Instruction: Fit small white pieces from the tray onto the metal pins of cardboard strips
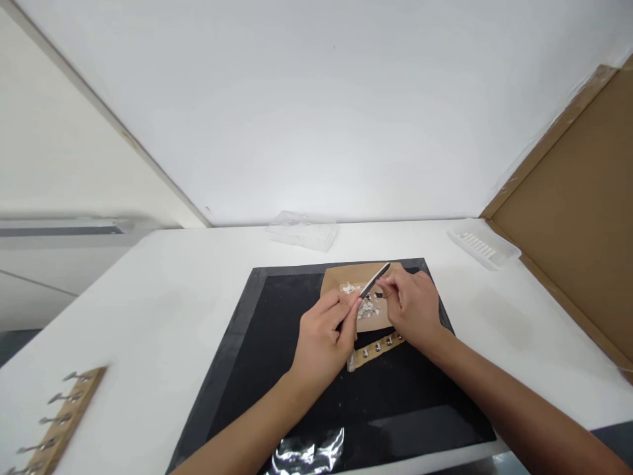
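Observation:
A slim black strip with a pale edge slants up to the right, pinched at its lower end by my left hand. My right hand is closed, its thumb and fingertips pressed together beside the strip's upper part. Whatever sits between those fingertips is too small to make out. Below both hands lies a shallow brown tray holding many white scraps and a few dark bits. Nearer to me, a tan strip with several shiny metal pieces rests on the black mat, partly hidden by my right hand.
A wooden bar with several metal hooks lies at the front left of the white table. Crumpled clear plastic is at the back. A translucent tray with white strips stands back right, beside a brown cardboard panel.

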Action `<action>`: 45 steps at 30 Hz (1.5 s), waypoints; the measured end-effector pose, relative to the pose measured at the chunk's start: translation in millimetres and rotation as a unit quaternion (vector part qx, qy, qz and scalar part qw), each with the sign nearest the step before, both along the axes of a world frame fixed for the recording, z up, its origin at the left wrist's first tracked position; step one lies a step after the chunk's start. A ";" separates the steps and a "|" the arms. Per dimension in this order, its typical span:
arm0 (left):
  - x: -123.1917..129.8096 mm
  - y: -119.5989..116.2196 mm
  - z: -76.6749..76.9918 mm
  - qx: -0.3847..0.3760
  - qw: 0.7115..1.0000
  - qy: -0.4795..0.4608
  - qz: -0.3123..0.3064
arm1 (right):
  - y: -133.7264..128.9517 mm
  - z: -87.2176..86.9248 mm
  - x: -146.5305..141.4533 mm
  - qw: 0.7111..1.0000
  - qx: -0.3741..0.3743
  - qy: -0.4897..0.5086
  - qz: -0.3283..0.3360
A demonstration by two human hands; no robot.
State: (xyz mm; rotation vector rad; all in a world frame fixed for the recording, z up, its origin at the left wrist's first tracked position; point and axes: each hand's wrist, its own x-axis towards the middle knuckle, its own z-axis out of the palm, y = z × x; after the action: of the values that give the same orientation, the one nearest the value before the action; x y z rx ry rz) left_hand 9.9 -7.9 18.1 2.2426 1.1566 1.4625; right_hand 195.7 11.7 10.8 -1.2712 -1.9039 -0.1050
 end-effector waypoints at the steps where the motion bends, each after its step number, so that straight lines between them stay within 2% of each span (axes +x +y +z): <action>1: 0.0 -0.1 0.2 -0.001 1.000 0.000 -0.001 | -0.1 -0.5 -0.1 1.000 -0.008 -0.008 0.017; 3: 0.0 -0.5 1.2 -0.004 1.000 -0.005 -0.005 | -0.1 -1.0 -0.2 0.999 -0.013 -0.024 0.041; 7: 0.2 -2.0 4.7 -0.009 1.000 -0.009 -0.005 | 0.2 0.5 0.0 1.000 0.005 -0.003 -0.012; 11: -0.2 -2.5 5.5 -0.019 1.000 -0.008 -0.008 | -0.9 2.4 -1.9 0.999 -0.009 -0.012 0.035; 15: -0.7 -2.0 3.7 -0.020 1.000 -0.011 -0.007 | -1.0 4.2 -3.1 1.000 0.009 -0.001 -0.017; 19: -0.7 -2.0 2.9 -0.020 1.000 -0.006 -0.004 | -1.4 5.8 -3.4 1.000 -0.011 -0.013 0.023; 23: -0.7 -2.0 2.3 -0.018 1.000 -0.002 -0.008 | -0.7 6.5 -2.9 1.000 0.005 -0.003 -0.006; 27: -1.3 -1.7 0.7 -0.014 1.000 0.005 -0.002 | -1.0 6.5 -3.5 0.999 0.004 -0.031 0.045; 31: -2.3 -1.2 -2.1 -0.007 1.000 0.020 0.004 | -0.9 5.9 -3.4 1.000 0.017 -0.018 -0.008; 35: -2.0 -1.2 -4.1 0.003 1.000 0.017 0.004 | -0.4 5.3 -3.0 0.999 0.008 -0.028 0.038; 38: -1.0 -1.7 -3.3 0.007 1.000 0.013 0.001 | 0.7 6.2 -2.0 1.000 0.012 -0.009 -0.011; 42: -0.8 -2.2 -0.9 -0.006 1.000 0.013 -0.002 | 1.2 7.0 -0.9 1.000 0.002 -0.017 0.015; 45: -1.0 -1.5 -0.3 -0.010 1.000 0.012 -0.005 | 2.7 6.2 0.2 1.000 0.001 -0.004 -0.029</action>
State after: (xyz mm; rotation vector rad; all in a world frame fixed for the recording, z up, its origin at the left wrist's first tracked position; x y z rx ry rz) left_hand 8.9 -9.4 17.7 2.2561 1.1615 1.4176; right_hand 195.8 14.4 17.0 -1.3258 -1.8736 -0.1428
